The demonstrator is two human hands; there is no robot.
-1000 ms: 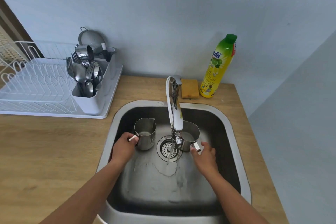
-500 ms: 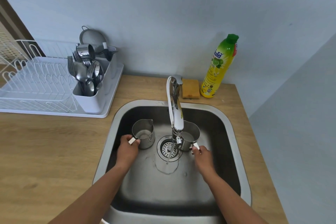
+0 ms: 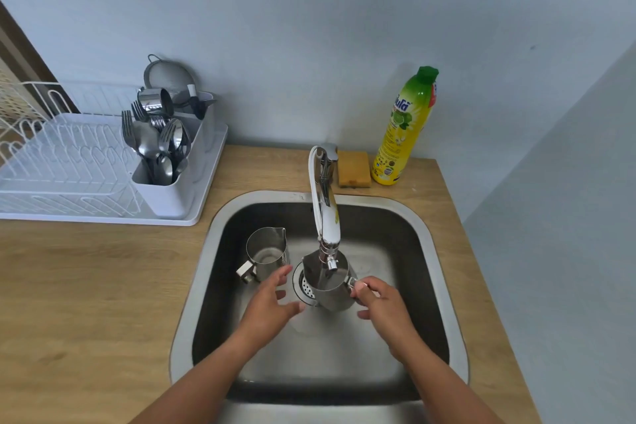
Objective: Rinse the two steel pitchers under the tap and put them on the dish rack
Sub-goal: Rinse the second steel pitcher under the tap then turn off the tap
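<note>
head view, nearest first: both forearms reach into the sink. the right hand pinches the flat handle of the 1st pitcher, thumb and forefinger closed on it, the other fingers loose. the left hand is spread wide and holds nothing. its fingertips are just beside that pitcher's left wall, and i cannot tell whether they touch.

the 1st pitcher is directly under the tap, partly over the drain, mouth up and long axis close to vertical, leaning slightly. its handle points right toward the gripping hand and its spout seems to face away to the left. whether water is running into it i cannot make out.

the 2nd pitcher stands upright on the sink floor left of the drain, untouched, with its spout toward the back wall and its handle toward the near left.

both look like thin, stiff steel: probably light when empty, heavier as they fill, and slick when wet. the handle is the sure hold, with a palm steadying the wall.

further back, on the counter, the dish rack sits well to the left with bare wires beside its cutlery holder — room for 2 pitchers.
</note>
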